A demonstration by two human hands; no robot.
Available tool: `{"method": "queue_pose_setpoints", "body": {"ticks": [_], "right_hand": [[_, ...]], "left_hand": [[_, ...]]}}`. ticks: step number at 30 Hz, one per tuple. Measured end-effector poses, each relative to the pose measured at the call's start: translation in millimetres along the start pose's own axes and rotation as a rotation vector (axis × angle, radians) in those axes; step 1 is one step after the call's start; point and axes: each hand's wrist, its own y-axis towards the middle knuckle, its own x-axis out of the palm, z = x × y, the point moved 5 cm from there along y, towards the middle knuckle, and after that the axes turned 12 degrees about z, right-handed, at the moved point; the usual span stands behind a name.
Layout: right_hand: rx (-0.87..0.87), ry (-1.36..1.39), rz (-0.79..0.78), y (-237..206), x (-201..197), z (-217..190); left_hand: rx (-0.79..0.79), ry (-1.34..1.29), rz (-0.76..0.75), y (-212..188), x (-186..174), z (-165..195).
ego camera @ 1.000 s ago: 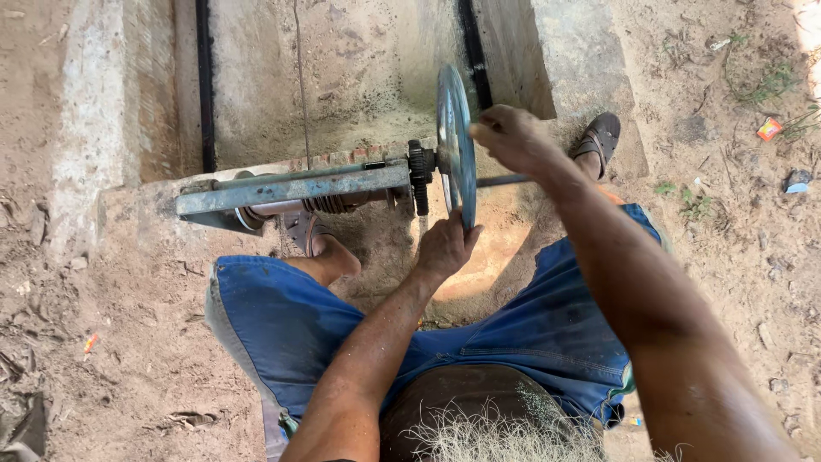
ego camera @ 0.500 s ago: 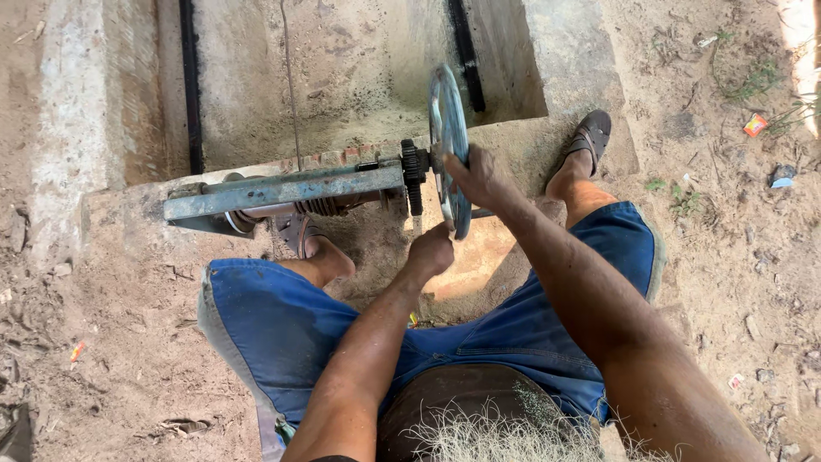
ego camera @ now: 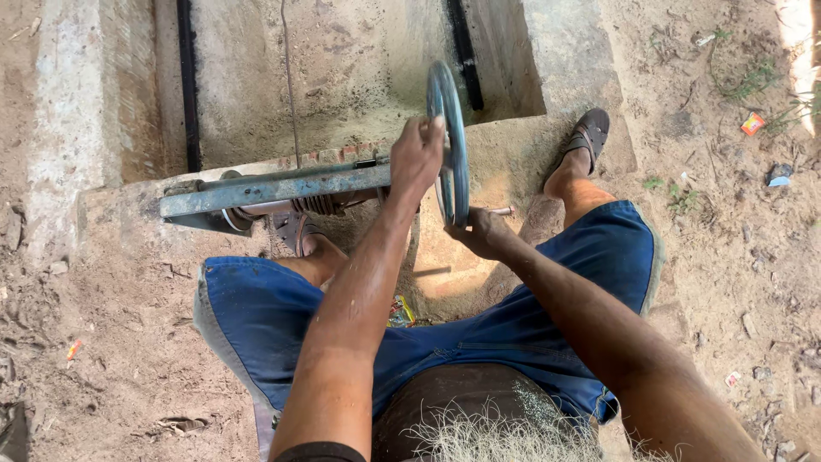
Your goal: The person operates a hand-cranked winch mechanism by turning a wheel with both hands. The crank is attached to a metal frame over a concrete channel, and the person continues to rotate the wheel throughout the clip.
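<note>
Your left hand has its grip closed over the upper rim of the round, blue-grey metal handwheel, which stands upright on edge. Your right hand grips its lower rim. The wheel sits at the end of a flat steel bar above rough, sandy concrete.

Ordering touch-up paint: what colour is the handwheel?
Blue-grey, worn; the handwheel shows best in the head view.
</note>
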Motion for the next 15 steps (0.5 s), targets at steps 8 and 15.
{"method": "queue_pose_setpoints", "body": {"ticks": [8,15], "right_hand": [[-0.102,-0.410,-0.202,18,15,9],[0.220,-0.134,0.048,68,-79,-15]], "left_hand": [[0.112,0.428,-0.091,17,46,-4],[0.252,0.388,-0.024,-32,41,-17]]}}
